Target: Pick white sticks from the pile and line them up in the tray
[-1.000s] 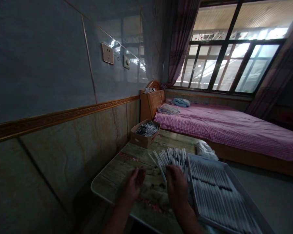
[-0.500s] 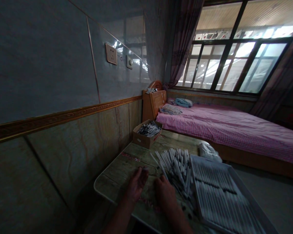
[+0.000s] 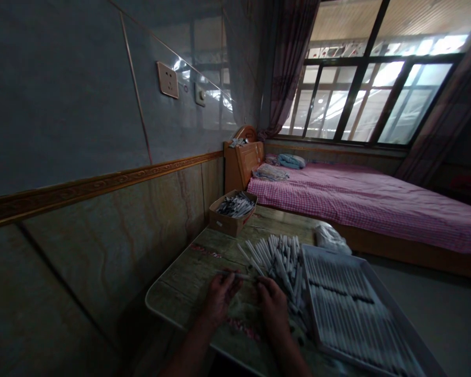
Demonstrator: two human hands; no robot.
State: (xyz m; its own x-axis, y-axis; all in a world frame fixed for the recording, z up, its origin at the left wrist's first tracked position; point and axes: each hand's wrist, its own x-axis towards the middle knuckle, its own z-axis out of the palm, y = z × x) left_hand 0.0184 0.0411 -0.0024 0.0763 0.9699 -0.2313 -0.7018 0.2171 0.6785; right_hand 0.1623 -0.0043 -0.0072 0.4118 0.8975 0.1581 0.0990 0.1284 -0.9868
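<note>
the left hand point(image 3: 219, 298) and right hand point(image 3: 273, 306) are bare; the forearms point(image 3: 196, 337) are uncovered; fingers point(image 3: 228, 281) look blurred.

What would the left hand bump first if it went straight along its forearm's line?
Probably the left side of the loose white sticks, fanned on the table ahead of the left hand; depth is unclear.

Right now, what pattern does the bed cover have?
The bed cover has pink checks, clearest in the head view.

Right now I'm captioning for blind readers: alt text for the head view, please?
The left hand holds a slim rod, the right hand close to its end, above a patterned table bearing loose white rods and a tray.
</note>
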